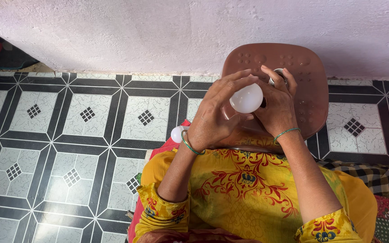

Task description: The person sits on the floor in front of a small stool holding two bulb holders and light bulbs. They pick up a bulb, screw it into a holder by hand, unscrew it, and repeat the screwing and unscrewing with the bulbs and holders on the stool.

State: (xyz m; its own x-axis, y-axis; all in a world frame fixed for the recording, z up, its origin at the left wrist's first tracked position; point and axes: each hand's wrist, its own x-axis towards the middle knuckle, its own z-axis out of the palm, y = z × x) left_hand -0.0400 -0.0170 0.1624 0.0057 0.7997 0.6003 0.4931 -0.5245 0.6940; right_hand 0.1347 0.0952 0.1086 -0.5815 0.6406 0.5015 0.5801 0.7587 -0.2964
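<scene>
My left hand (214, 114) cups a round white bulb dome (246, 98) with its fingers curled over the top. My right hand (278, 105) grips the other end of the bulb, where a pale round base part (278, 74) shows past the fingers. Both hands hover over a brown plastic stool (311, 85). Each wrist wears a thin green bangle. A second small white bulb (177, 134) lies below my left wrist, partly hidden by it.
The stool stands against a rough pale wall (158, 31). The floor has black-and-white patterned tiles (68, 135). A red cloth edge (167, 146) lies under the small bulb. A checked cloth (383, 177) sits at the right.
</scene>
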